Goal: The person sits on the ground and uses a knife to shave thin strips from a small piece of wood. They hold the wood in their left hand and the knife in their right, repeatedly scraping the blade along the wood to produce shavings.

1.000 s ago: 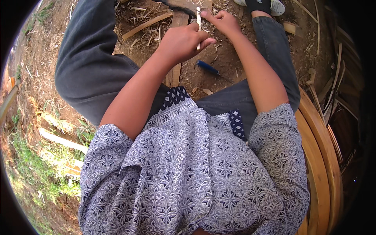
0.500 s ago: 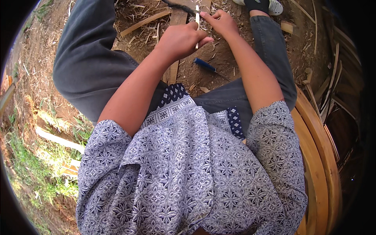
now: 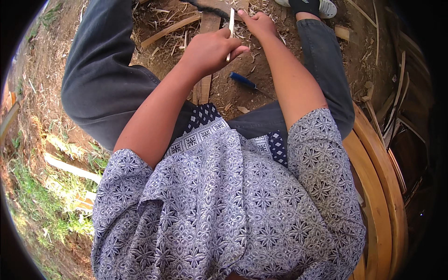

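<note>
My left hand (image 3: 211, 50) is closed round a thin pale wooden strip (image 3: 231, 23), which sticks out past the fingers at both ends. The strip points away from me, its lower end showing below the hand. Close to its far end is my right hand (image 3: 259, 24), thumb extended toward the strip and the other fingers curled. What the right fingers grip is hidden. A dark, cord-like band (image 3: 205, 8) runs from the upper left toward the strip's far end. Below the hands, a blue-handled tool (image 3: 242, 80) with a thin metal shaft lies on the ground.
A flat wooden board (image 3: 205, 88) lies between my legs. Wood shavings and a loose stick (image 3: 170, 31) cover the dirt around it. Curved wooden pieces (image 3: 380, 186) stand at my right side, and a small wood block (image 3: 342, 32) sits by my right foot.
My left hand and the strip have shifted slightly left and toward me, and the strip leans a little more. My right hand has moved slightly left. The dark band has also shifted left.
</note>
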`<state>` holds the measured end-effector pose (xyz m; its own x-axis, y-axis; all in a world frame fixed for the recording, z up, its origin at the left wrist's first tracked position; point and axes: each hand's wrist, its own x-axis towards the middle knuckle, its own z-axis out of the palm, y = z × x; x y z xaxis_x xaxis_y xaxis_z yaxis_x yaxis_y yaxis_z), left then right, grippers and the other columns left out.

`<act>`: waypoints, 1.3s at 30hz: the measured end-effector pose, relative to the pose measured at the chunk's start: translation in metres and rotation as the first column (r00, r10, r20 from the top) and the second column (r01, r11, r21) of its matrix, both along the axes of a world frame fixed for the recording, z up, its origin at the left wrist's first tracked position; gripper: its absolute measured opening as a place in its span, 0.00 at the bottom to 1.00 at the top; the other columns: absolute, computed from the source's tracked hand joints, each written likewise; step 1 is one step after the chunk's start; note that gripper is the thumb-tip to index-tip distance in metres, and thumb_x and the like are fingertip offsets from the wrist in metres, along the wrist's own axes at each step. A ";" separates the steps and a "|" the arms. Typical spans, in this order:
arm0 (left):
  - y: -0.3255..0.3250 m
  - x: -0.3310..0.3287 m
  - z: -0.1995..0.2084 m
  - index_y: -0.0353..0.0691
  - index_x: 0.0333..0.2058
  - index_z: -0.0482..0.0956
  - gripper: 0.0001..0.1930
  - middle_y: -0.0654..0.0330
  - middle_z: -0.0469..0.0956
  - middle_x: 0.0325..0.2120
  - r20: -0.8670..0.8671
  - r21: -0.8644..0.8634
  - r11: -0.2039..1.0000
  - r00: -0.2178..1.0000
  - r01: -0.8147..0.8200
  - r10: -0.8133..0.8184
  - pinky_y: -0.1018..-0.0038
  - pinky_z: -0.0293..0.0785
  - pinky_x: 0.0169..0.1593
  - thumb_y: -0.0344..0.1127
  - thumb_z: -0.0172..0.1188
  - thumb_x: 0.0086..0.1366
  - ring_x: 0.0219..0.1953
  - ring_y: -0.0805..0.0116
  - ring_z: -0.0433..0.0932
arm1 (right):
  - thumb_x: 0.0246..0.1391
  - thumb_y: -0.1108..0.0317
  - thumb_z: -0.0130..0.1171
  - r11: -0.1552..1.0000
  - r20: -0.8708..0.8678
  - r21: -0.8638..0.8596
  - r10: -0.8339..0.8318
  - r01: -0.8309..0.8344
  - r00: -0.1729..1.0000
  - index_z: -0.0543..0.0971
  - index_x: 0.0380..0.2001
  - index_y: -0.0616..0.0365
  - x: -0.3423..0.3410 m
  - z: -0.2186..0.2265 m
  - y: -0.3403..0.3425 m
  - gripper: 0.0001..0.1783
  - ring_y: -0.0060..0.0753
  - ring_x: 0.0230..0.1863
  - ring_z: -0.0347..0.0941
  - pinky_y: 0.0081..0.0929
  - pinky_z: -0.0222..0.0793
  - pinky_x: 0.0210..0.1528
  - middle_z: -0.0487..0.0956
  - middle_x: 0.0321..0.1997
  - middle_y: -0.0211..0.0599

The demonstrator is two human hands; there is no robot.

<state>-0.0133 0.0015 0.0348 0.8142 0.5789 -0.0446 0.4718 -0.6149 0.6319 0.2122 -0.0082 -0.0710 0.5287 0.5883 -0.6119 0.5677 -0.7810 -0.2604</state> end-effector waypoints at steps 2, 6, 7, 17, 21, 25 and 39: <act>0.001 0.000 0.001 0.50 0.38 0.85 0.18 0.59 0.77 0.30 -0.014 -0.012 1.000 1.000 0.006 -0.006 0.59 0.77 0.35 0.55 0.55 0.73 0.32 0.54 0.81 | 0.48 0.23 0.60 0.998 -0.074 0.055 -0.028 0.032 0.997 0.82 0.39 0.50 0.004 0.002 -0.003 0.39 0.40 0.48 0.82 0.43 0.75 0.52 0.85 0.43 0.41; 0.001 0.000 -0.007 0.49 0.39 0.85 0.19 0.58 0.77 0.30 0.010 -0.014 1.000 1.000 -0.013 0.014 0.59 0.77 0.36 0.56 0.54 0.73 0.33 0.53 0.81 | 0.48 0.23 0.62 0.991 -0.144 0.136 0.039 -0.020 0.989 0.82 0.37 0.52 0.000 0.020 -0.011 0.39 0.38 0.45 0.82 0.41 0.75 0.50 0.85 0.41 0.40; 0.001 0.000 -0.007 0.49 0.39 0.85 0.19 0.58 0.77 0.30 0.010 -0.017 1.000 1.000 -0.021 0.021 0.59 0.77 0.36 0.56 0.54 0.73 0.33 0.53 0.81 | 0.47 0.23 0.62 0.986 -0.139 0.153 0.085 -0.064 0.987 0.82 0.36 0.52 -0.003 0.030 -0.013 0.39 0.38 0.44 0.82 0.40 0.75 0.49 0.85 0.40 0.39; -0.001 0.000 -0.007 0.49 0.37 0.85 0.17 0.58 0.75 0.29 0.055 0.011 1.000 0.998 0.019 -0.020 0.58 0.76 0.34 0.54 0.57 0.73 0.31 0.54 0.80 | 0.48 0.23 0.61 0.991 0.006 0.042 0.130 -0.130 0.991 0.82 0.36 0.45 -0.002 0.024 -0.002 0.36 0.36 0.44 0.83 0.42 0.75 0.49 0.85 0.36 0.32; -0.001 -0.001 -0.003 0.49 0.36 0.84 0.16 0.59 0.75 0.29 0.045 -0.003 1.000 0.999 -0.002 0.002 0.59 0.76 0.34 0.53 0.57 0.72 0.31 0.54 0.80 | 0.49 0.23 0.61 0.995 -0.015 0.019 0.094 -0.093 0.996 0.82 0.37 0.45 0.004 0.008 0.003 0.36 0.36 0.45 0.82 0.42 0.74 0.50 0.85 0.36 0.32; -0.001 -0.001 -0.001 0.49 0.35 0.84 0.16 0.59 0.75 0.29 0.047 -0.002 1.000 0.999 -0.004 0.004 0.58 0.76 0.34 0.53 0.57 0.72 0.31 0.54 0.80 | 0.50 0.23 0.60 0.998 -0.019 -0.003 0.069 -0.069 0.997 0.82 0.38 0.47 0.009 0.001 0.006 0.36 0.38 0.46 0.82 0.42 0.74 0.50 0.85 0.39 0.35; 0.002 -0.002 -0.008 0.48 0.35 0.84 0.17 0.57 0.74 0.28 0.074 0.000 1.000 0.997 -0.010 0.010 0.58 0.76 0.35 0.53 0.56 0.73 0.32 0.54 0.80 | 0.45 0.22 0.65 0.957 -0.049 0.196 0.229 -0.215 0.972 0.79 0.28 0.53 -0.007 0.045 -0.012 0.40 0.32 0.29 0.76 0.32 0.72 0.38 0.78 0.25 0.32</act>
<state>-0.0151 0.0032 0.0272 0.8094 0.5870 0.0152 0.4301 -0.6103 0.6652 0.2051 -0.0205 -0.0256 0.3310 0.7941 -0.5098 0.6960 -0.5703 -0.4363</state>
